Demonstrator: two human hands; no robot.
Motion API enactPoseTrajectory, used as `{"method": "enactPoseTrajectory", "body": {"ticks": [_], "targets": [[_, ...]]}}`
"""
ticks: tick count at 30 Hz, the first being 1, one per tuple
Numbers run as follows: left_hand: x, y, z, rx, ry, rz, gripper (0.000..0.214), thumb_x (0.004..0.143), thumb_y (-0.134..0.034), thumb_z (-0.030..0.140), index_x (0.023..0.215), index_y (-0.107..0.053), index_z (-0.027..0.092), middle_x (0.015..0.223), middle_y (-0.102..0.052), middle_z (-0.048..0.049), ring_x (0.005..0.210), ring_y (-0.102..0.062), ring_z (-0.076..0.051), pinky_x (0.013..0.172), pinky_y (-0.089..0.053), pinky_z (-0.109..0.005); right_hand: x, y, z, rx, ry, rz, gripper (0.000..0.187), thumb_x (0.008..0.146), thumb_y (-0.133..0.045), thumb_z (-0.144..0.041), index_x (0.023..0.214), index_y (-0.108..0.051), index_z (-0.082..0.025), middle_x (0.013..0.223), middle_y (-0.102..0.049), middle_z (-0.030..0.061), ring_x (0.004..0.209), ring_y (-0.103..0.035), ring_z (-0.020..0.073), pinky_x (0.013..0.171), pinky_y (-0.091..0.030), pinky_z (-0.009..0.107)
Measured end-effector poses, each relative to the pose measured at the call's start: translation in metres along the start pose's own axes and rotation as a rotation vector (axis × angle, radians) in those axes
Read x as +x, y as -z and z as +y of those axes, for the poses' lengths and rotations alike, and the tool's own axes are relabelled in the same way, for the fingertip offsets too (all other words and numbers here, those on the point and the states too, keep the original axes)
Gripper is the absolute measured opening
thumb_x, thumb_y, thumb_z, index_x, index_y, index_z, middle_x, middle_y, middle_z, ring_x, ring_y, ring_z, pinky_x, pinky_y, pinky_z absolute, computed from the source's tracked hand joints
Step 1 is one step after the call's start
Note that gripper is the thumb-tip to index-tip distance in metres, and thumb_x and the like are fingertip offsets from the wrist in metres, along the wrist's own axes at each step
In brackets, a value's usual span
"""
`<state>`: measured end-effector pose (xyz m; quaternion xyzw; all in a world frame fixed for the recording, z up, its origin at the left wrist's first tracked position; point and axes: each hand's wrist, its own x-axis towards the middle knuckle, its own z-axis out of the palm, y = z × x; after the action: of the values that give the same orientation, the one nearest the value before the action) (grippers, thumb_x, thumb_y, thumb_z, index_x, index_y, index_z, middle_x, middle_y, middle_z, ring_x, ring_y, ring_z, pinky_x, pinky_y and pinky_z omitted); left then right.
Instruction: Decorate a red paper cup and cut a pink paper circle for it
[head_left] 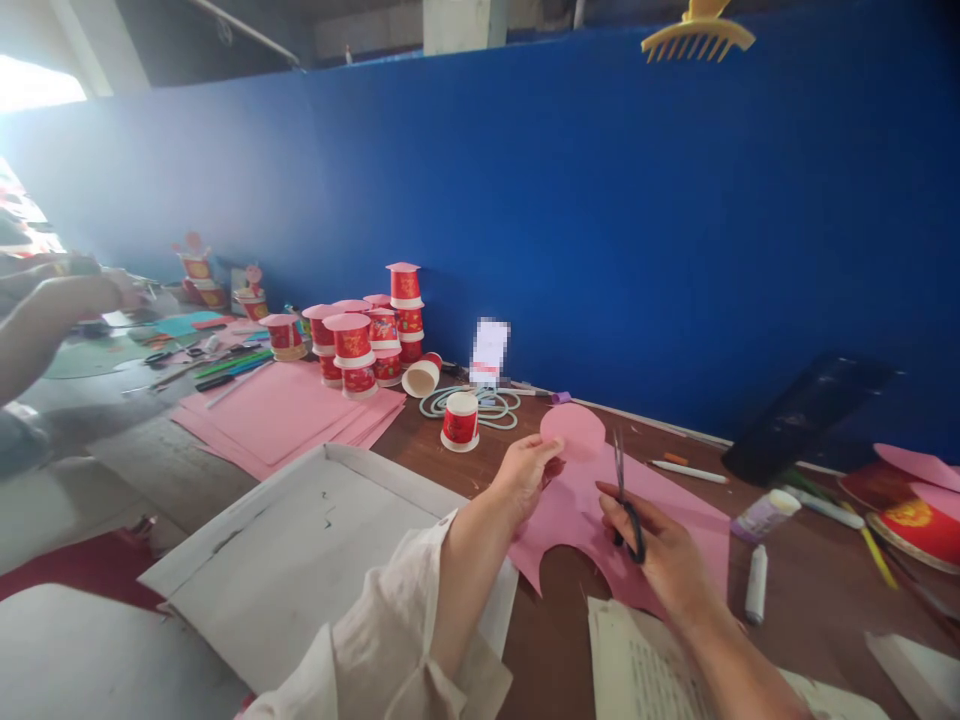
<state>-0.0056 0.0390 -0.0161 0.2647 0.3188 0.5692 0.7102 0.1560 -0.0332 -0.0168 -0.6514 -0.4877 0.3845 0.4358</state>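
Observation:
My left hand (526, 472) pinches the edge of a round pink paper disc (576, 428) between thumb and fingers, holding it above a pink paper sheet (686, 520). Curved bites are cut out of that sheet's near edge. In my right hand (664, 548) is a pair of scissors (636, 532) with dark handles, its blades pointing up beside the disc. Its fingers wrap the handles. Behind my left hand a red paper cup (460, 425) stands upside down on the brown table.
Stacked red cups topped with pink discs (352, 340) stand at the back left by a blue partition (600, 200). Nearer are pink sheets (277, 410) and a white box lid (300, 540). A glue stick (765, 513) and marker (757, 585) lie right. Another person's arm (60, 300) reaches in left.

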Motion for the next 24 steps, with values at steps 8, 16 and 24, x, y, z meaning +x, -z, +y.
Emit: {"method": "enactPoseTrajectory", "body": {"ticks": [8,16,24], "targets": [[-0.006,-0.004,0.004,0.058,-0.087,0.011,0.037,0.056,-0.088,0.033,0.078,-0.065,0.013,0.068,-0.061,-0.0005,0.057,-0.046,-0.005,0.06,-0.036,-0.022,-0.014,-0.01,-0.009,-0.047,-0.022,-0.188,0.072,0.065,-0.072,-0.067,0.111,-0.075,-0.013,0.065,-0.066,0.003,0.061,-0.058,0.0168,0.059,-0.047,0.029],[-0.006,-0.006,-0.004,0.062,-0.087,0.014,0.043,0.055,-0.089,0.04,0.075,-0.06,0.015,0.069,-0.06,0.0002,0.058,-0.049,-0.005,0.064,-0.039,-0.023,-0.023,-0.025,-0.018,0.071,-0.129,-0.23,0.075,0.057,-0.077,-0.063,0.113,-0.073,-0.013,0.06,-0.06,-0.001,0.054,-0.053,0.0143,0.05,-0.041,0.027],[-0.007,-0.01,-0.01,-0.068,-0.034,0.038,0.054,0.042,-0.094,0.04,0.073,-0.057,0.016,0.07,-0.061,0.0003,0.061,-0.055,-0.008,0.065,-0.042,-0.025,-0.022,-0.025,-0.014,0.011,-0.068,-0.181,0.071,0.06,-0.073,-0.068,0.108,-0.076,-0.015,0.058,-0.057,-0.002,0.052,-0.052,0.014,0.048,-0.041,0.026]]}}
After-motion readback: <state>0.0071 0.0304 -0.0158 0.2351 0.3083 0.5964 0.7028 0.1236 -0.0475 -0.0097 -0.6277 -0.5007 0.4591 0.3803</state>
